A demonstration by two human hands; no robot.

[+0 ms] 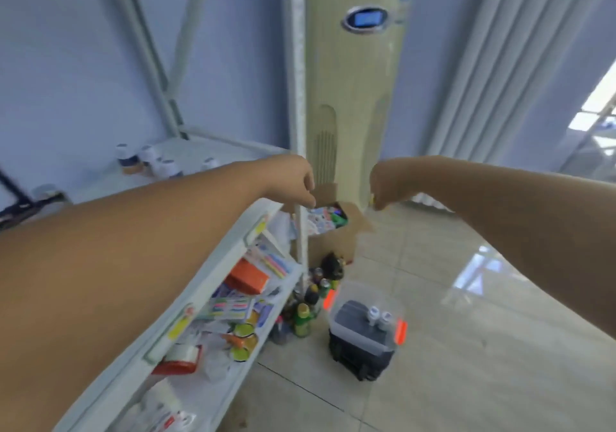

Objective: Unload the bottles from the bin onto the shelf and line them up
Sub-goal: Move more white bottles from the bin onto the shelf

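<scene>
The person is standing at the shelf (pixel 233 155), reaching both bare arms out in front at about the height of its top board. The left hand (pixel 296 178) is hanging bent at the wrist over the shelf's near corner, just by the white upright post. Its fingers (pixel 310 198) are drooping loose and released, with nothing in them. The right hand (pixel 383 183) is hanging the same way a little to the side, out over the floor (pixel 466 331). Its fingers (pixel 378 202) are curling under the palm, and from here I cannot tell whether they are grasping anything.

A small cluster of white-capped bottles (pixel 156 162) is standing on the top board towards the far left, blurred and well apart from both hands. The bin (pixel 360 353), clear-walled with orange clasps, is sitting on the floor below and to the right of the shelf. Two more bottles (pixel 380 315) are standing upright inside it, side by side against its right end.

The lower shelf is carrying a jumble of coloured packets and an orange box (pixel 248 278). A huddle of drink bottles (pixel 305 315) is standing on the floor between the shelf and the bin, with an open cardboard box (pixel 333 243) behind them. A tall cream air conditioner (pixel 353 105) is standing against the wall, beside a pale curtain (pixel 500 65).
</scene>
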